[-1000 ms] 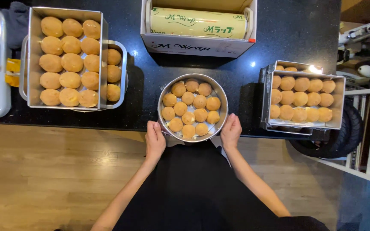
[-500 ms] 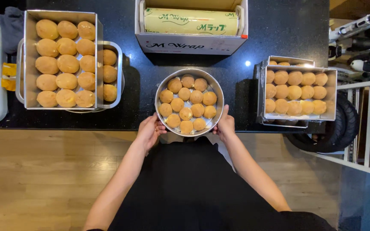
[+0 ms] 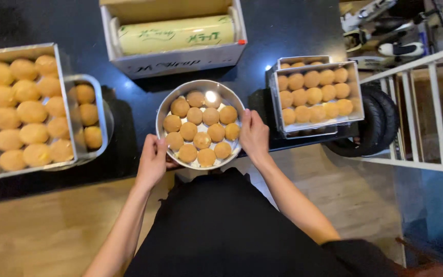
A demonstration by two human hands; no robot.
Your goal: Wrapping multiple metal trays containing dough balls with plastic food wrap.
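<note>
Steel pan [image 3: 166, 110] holds thirteen buns [image 3: 202, 140].

Left hand [image 3: 152, 160], right hand [image 3: 254, 134] extended forward, fingers curled.

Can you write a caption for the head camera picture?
Both hands hold a round metal pan of golden buns.

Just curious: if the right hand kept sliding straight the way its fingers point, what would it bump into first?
Probably the wrap box, past the pan's rim that the right hand grips; depth is unclear.
</note>
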